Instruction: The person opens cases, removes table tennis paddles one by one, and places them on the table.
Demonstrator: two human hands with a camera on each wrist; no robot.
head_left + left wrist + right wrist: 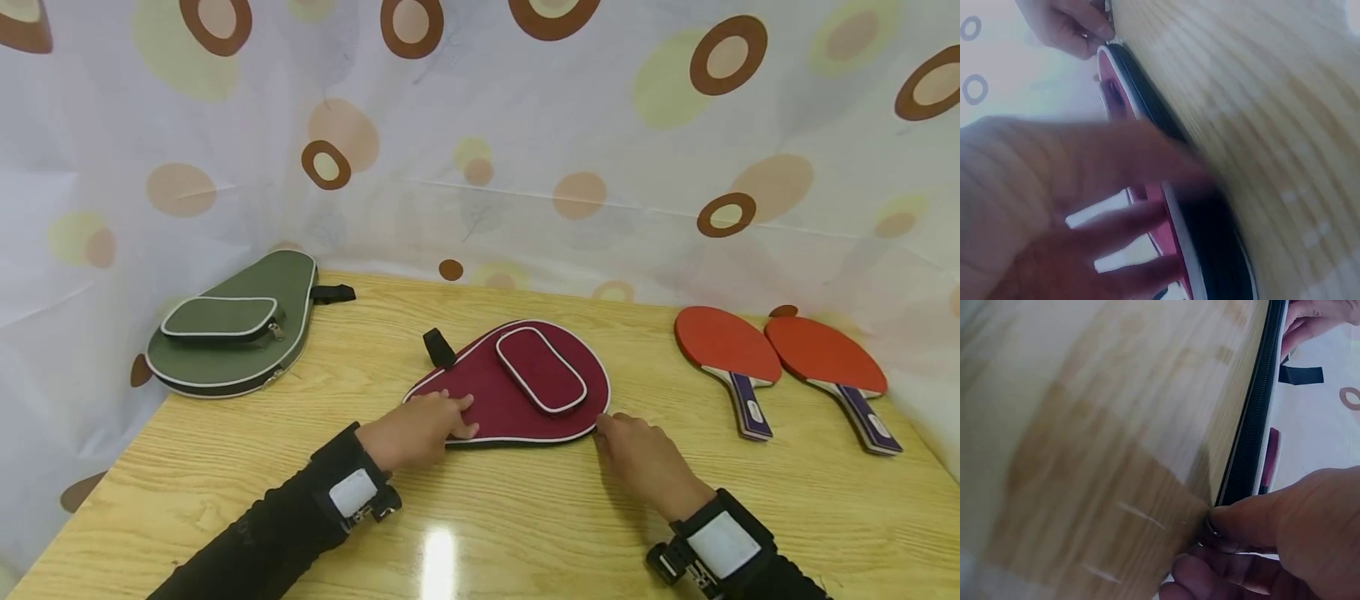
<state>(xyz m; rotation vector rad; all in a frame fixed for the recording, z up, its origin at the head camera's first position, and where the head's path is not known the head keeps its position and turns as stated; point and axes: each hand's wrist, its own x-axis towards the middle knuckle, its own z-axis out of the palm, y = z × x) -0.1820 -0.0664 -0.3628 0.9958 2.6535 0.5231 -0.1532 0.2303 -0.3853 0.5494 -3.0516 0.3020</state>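
A dark red paddle case (pixel 487 408) with white piping and a small front pocket lies flat on the wooden table. My left hand (pixel 420 429) rests on its narrow left part, fingers on top and thumb at the near edge. At the case's lower right edge, my right hand (pixel 645 458) pinches something small between thumb and fingers. In the right wrist view a bit of metal (pixel 1213 528) shows at those fingertips, beside the case's black zipper side (pixel 1254 419). The left wrist view shows the left hand (pixel 1085 187) across the case edge.
A green case (pixel 225 358) with a pocket and black strap lies at the table's back left. Two red paddles, one (pixel 727 343) beside the other (pixel 825 354), lie at the right with handles toward the near side. A patterned white curtain (pixel 525 150) hangs behind the table.
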